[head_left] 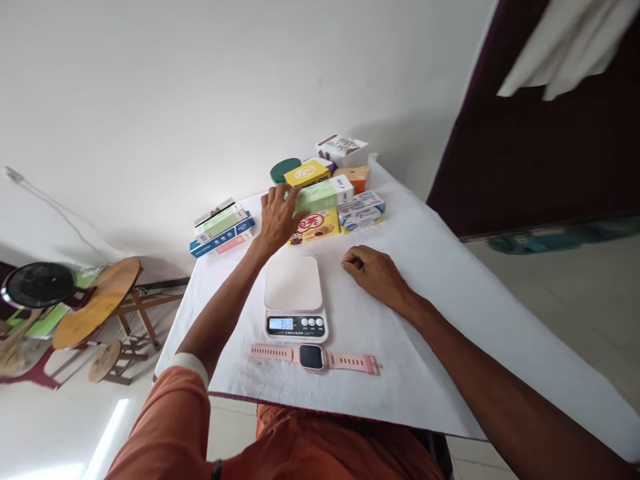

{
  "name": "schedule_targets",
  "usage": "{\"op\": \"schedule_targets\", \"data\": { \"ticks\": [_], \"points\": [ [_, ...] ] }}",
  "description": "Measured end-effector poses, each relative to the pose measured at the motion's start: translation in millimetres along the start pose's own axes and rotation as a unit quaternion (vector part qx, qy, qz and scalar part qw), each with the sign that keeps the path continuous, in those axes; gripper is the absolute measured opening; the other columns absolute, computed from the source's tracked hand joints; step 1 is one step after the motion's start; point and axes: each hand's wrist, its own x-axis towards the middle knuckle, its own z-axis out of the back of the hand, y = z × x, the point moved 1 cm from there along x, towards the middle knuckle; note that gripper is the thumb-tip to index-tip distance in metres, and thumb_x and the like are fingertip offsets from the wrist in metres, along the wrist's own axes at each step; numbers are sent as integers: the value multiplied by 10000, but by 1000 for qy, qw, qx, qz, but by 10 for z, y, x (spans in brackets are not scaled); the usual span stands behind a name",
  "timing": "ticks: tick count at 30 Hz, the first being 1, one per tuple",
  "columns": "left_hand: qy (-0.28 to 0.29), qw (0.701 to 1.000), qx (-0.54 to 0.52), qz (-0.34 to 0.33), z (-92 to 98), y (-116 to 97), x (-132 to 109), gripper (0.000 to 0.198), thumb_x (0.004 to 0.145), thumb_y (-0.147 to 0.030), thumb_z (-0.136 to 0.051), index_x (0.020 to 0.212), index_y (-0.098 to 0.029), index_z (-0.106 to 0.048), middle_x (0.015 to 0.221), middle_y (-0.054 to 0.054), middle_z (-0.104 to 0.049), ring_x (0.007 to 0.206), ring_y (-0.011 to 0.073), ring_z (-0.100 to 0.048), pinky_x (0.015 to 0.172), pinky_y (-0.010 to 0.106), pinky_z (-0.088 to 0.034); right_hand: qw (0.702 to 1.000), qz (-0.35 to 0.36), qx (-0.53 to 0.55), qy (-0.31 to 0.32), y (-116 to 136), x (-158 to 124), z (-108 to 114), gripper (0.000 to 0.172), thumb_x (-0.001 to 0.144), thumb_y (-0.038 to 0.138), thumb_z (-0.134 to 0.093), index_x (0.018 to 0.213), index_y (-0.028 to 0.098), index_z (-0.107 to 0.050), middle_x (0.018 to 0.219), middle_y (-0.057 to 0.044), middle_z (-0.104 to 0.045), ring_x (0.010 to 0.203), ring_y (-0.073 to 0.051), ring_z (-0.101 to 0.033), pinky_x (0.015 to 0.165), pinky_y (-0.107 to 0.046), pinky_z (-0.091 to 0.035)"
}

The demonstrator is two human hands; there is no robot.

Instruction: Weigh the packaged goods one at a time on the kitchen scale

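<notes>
My left hand (280, 215) reaches over the pile and has its fingers and thumb around the left end of a long light green and white box (325, 194). Under that box is a yellow biscuit box (320, 227) with red lettering. My right hand (376, 270) rests on the white table, curled into a loose fist with no object visible in it. Between my forearms sits a white kitchen scale (293, 283), its plate bare and its display lit with digits. In front of the scale a pink smartwatch (312, 357) lies flat, straps stretched out.
Beside the green box stand a blue-and-white box (363, 211), an orange box (356, 177), a yellow box (306, 175), a white box (343, 151) and a dark green round lid (285, 169). Several flat boxes (223, 227) are stacked at the left edge. A wooden stool (107, 360) stands left.
</notes>
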Motion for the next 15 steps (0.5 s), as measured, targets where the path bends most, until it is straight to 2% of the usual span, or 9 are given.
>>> {"op": "schedule_targets", "data": {
  "ticks": [3, 8, 15],
  "points": [
    [1, 1000, -3, 4, -11, 32, -80, 511, 1008, -441, -655, 1465, -232, -564, 1470, 185, -586, 1332, 349, -536, 1081, 477, -416, 1000, -4, -4, 7, 1, -6, 1, 104, 858, 299, -561, 788, 243, -614, 856, -59, -724, 744, -211, -658, 759, -349, -515],
    [26, 999, 2, 25, -28, 75, -124, 444, 985, -254, -669, 1422, -199, -615, 1430, 174, -624, 1315, 338, -549, 1081, 466, -410, 1000, -11, -17, 21, 59, -29, 15, 146, 857, 368, -558, 789, 253, -615, 853, -65, -728, 745, -232, -661, 759, -380, -530],
    [12, 999, -23, 26, -184, 50, -80, 413, 995, -295, -653, 1402, -245, -605, 1453, 161, -610, 1344, 339, -540, 1122, 487, -401, 1000, -12, -15, 18, 61, -49, 2, 165, 856, 401, -570, 780, 261, -613, 826, -54, -718, 727, -231, -651, 762, -396, -545]
  ]
}}
